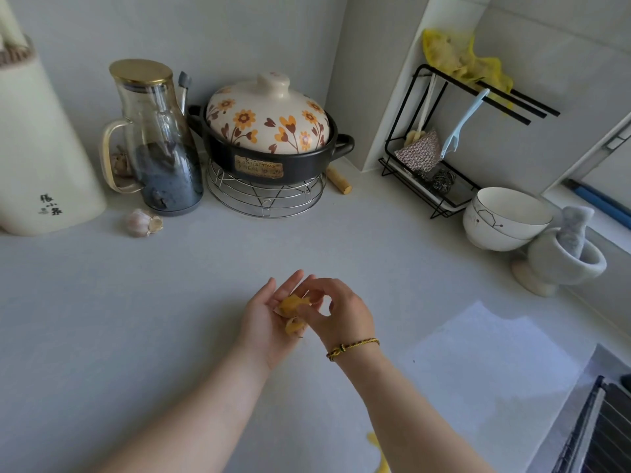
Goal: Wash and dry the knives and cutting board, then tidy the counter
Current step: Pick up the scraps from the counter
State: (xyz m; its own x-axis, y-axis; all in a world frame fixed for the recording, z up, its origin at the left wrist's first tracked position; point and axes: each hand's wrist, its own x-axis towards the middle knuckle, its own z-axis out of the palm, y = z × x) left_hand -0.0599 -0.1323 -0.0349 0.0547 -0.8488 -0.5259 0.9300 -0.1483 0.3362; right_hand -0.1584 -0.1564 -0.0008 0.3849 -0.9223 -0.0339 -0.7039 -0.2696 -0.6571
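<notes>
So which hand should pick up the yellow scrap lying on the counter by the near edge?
The right hand, probably: the scrap lies on its side, and the left hand is cupping the yellow peels.

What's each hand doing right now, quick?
Left hand: open, palm up, yellow scraps lying on it.
Right hand: fingers curled, pinching the scraps.

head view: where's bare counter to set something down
Bare: pale grey counter left of the left hand, in front of the white garlic bulb; also between the flowered clay pot and the right hand. Crowded: right side, stacked white bowls, grey stone mortar, black wire rack.
</notes>
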